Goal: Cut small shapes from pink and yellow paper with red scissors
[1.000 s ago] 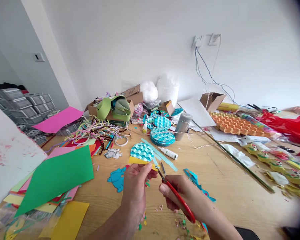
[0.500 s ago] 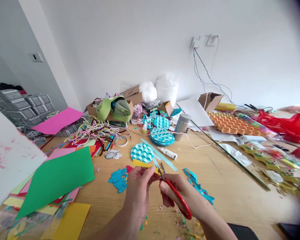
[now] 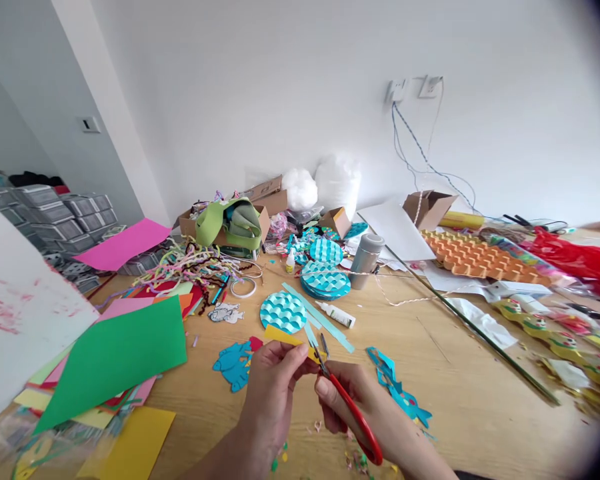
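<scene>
My left hand point(image 3: 271, 381) pinches a small strip of yellow paper point(image 3: 281, 335) between thumb and fingers. In my right hand point(image 3: 360, 400) are red-handled scissors point(image 3: 353, 410), their blades parted at the paper's right end. Just beyond the hands lies a round blue disc point(image 3: 283, 312) covered in pale scalloped paper, with light-blue paper strips point(image 3: 325, 320) beside it. Blue paper fish point(image 3: 233, 365) lie left of my left hand. Blue paper offcuts point(image 3: 397, 387) rest to the right of my right hand.
Coloured paper sheets point(image 3: 120, 360) are piled at the left. A glue bottle point(image 3: 336, 314), stacked scalloped discs point(image 3: 325, 279) and a grey flask point(image 3: 367, 260) stand or lie farther back. A long green stick point(image 3: 480, 327) crosses the right side. Paper scraps point(image 3: 355, 460) litter the front.
The view has shifted slightly, moving the scene a little in the frame. Both hands keep their grips, and the scissors stay at the yellow paper with blades apart.
</scene>
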Available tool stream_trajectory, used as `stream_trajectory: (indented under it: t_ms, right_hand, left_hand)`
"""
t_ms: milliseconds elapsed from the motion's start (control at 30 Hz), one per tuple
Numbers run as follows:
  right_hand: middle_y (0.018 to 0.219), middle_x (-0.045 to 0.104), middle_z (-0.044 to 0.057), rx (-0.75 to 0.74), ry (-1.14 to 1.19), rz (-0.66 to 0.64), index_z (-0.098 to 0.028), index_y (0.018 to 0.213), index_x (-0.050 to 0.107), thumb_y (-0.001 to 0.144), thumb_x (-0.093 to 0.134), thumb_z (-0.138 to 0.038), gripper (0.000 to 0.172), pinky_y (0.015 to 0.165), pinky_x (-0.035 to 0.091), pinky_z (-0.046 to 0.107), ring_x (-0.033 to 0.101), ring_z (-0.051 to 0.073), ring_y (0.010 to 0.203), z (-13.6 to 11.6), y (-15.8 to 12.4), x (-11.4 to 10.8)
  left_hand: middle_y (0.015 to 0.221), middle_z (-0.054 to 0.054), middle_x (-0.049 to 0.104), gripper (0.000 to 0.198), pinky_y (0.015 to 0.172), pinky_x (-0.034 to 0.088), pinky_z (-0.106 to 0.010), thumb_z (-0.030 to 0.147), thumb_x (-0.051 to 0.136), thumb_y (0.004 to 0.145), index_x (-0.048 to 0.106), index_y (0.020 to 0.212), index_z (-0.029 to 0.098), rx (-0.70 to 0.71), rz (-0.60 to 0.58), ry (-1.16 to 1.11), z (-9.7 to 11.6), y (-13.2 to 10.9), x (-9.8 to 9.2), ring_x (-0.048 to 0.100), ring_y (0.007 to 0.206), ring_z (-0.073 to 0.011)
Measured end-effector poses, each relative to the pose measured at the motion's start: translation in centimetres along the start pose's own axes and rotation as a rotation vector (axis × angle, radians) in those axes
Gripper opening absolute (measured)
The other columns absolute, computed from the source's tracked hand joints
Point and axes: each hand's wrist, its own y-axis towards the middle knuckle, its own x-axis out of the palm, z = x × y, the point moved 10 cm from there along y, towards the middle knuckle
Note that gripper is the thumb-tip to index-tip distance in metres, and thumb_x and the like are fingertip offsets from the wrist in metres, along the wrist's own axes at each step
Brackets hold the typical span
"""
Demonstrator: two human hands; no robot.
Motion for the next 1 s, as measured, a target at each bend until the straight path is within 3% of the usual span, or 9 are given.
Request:
stream_trajectory:
  t_ms: [367, 633, 1000]
  right_hand:
    - [0.052, 0.058, 0.001, 0.023, -0.029, 0.037, -0.016, 0.070, 0.054, 0.078, 0.052, -0.072, 0.056, 0.042, 0.031, 0.020, 0.047, 0.010, 0.043, 0.0, 0.1, -0.5]
    - [0.047, 0.054, -0.001, 0.020, 0.019, 0.027, -0.018, 0.067, 0.049, 0.079, 0.051, -0.071, 0.055, 0.040, 0.028, 0.019, 0.043, 0.009, 0.039, 1.2, 1.4, 0.0]
    - [0.041, 0.052, -0.003, 0.120, 0.078, 0.054, -0.020, 0.059, 0.044, 0.077, 0.058, -0.066, 0.051, 0.038, 0.028, 0.019, 0.043, 0.008, 0.034, 3.2, 2.7, -0.2]
  left_hand:
    - [0.064, -0.005, 0.067, 0.025, 0.063, 0.048, -0.027, 0.030, 0.081, 0.059, 0.065, 0.065, 0.012, 0.011, -0.037, -0.013, 0.0, 0.2, 0.2, 0.061, 0.059, -0.0147]
    - [0.060, -0.005, 0.066, 0.027, 0.061, 0.046, -0.026, 0.031, 0.082, 0.058, 0.064, 0.062, 0.011, 0.014, -0.016, -0.008, -0.1, 1.2, -0.6, 0.060, 0.057, -0.0140]
    - [0.064, -0.008, 0.067, 0.025, 0.061, 0.046, -0.026, 0.027, 0.082, 0.055, 0.065, 0.062, 0.010, -0.086, -0.048, -0.017, -1.6, 2.8, -1.3, 0.061, 0.061, -0.0148]
